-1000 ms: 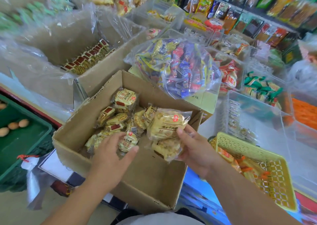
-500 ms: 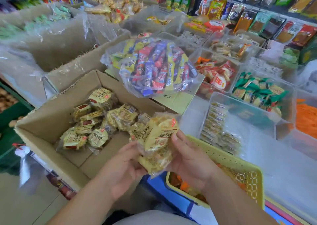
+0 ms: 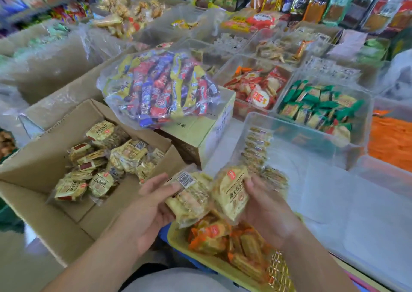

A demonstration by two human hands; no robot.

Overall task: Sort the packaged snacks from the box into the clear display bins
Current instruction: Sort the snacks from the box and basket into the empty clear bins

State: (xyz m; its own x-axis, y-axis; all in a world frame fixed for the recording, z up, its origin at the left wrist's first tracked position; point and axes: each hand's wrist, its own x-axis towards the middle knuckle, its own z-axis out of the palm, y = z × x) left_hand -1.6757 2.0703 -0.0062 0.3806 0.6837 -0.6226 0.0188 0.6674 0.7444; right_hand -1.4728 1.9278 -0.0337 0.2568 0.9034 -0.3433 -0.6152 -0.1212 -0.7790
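Observation:
An open cardboard box (image 3: 33,202) at the lower left holds several yellow snack packs (image 3: 100,164). My left hand (image 3: 151,209) grips one yellow pack (image 3: 189,200) with a barcode on top. My right hand (image 3: 267,211) grips another yellow pack (image 3: 231,193) beside it. Both packs hang above the gap between the box and a yellow basket (image 3: 214,262). Just beyond my hands stands a clear bin (image 3: 289,133) with a row of the same kind of packs (image 3: 256,149) along its left wall.
A big clear bag of colourful snacks (image 3: 160,86) lies on a closed carton (image 3: 200,133) behind the box. Further clear bins hold red packs (image 3: 256,86), green packs (image 3: 318,106) and orange packs (image 3: 390,142). Shelves of goods line the back.
Both hands have moved right from the box toward the clear bin. The bundle held by the right hand is now split, one pack in each hand.

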